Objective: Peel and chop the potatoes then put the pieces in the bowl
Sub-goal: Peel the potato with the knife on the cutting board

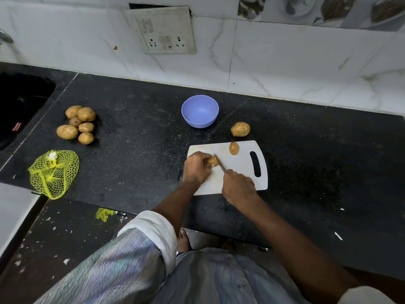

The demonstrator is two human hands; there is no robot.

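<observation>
On the dark worktop (140,137) a white board (238,172) carries the potato (213,161), gripped by the left hand (197,166); the right hand (238,187) grips the knife (219,163). Blade beside fingertips: a roll risks a cut.

A black speckled countertop (135,150) carried a white cutting board (241,172) at centre, a lavender bowl (199,114) above it, one potato (240,129) beside, six potatoes (76,125) and a yellow net bag (53,173) at left.
</observation>
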